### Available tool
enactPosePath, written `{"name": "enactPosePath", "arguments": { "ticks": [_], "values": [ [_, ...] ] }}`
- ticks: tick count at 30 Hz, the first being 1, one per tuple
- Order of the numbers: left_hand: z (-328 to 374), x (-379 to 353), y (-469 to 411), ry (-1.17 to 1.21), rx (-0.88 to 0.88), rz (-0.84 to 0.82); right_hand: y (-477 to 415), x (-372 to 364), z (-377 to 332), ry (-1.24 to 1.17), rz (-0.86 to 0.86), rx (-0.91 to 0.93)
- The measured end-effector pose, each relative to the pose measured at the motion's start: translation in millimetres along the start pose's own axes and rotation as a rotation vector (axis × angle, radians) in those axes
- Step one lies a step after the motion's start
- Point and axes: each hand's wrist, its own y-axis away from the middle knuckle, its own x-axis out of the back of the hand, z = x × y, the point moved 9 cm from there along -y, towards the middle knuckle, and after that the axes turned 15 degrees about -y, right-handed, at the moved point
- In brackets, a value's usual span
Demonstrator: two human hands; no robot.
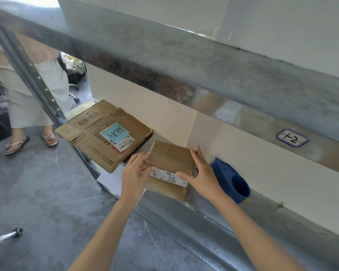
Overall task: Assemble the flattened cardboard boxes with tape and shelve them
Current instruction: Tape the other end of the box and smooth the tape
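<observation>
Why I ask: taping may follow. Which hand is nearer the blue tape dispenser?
Right. The right hand holds the right side of the small cardboard box, beside the blue tape dispenser; the left hand holds its left side, farther off.

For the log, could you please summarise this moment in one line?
left hand, right hand: hold small box | on shelf
</observation>
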Motion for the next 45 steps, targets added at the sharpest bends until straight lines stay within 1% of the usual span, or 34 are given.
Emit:
{"name": "enactPosePath", "arguments": {
  "ticks": [2, 7, 12, 17, 20, 22, 26, 29, 31, 34, 36, 45],
  "values": [
    [-4, 4, -4, 0.013, 0.021, -0.031, -1, -1, 0, 0.069, -0.017, 0.035],
    [-4, 11, -23, -0.039, -0.058, -0.158, -3, 5, -1, -0.007, 0.001, 0.057],
    [0, 4, -26, -0.113, -0.062, -0.26, 1, 2, 0, -0.03, 0.034, 0.078],
    [0, -13, -27, -0.072, -0.017, -0.404, 3, -5, -2, 0.075, 0.056, 0.106],
    [8, -24, -29, -0.188, -0.122, -0.405, 4, -12, -2, 0.139, 0.093, 0.091],
    [7, -28, -31, -0.22, -0.163, -0.398, 5, -16, -4, 0.173, 0.134, 0.086],
    [-10, -37, -34, -0.178, -0.111, -0.49, 7, -24, -5, 0.27, 0.212, 0.059],
    [-10, -32, -41, -0.202, -0.192, -0.488, 11, -29, -8, 0.296, 0.322, 0.023],
    [-10, -33, -44, -0.185, -0.228, -0.525, 12, -32, -8, 0.31, 0.355, -0.011],
    [-11, -37, -40, -0.087, -0.227, -0.632, 12, -37, -6, 0.343, 0.346, -0.068],
    [-12, -39, -39, -0.049, -0.216, -0.673, 12, -40, -5, 0.356, 0.341, -0.091],
    [-15, -44, -39, -0.001, -0.209, -0.703, 11, -42, 3, 0.296, 0.36, -0.107]
  ]
}}
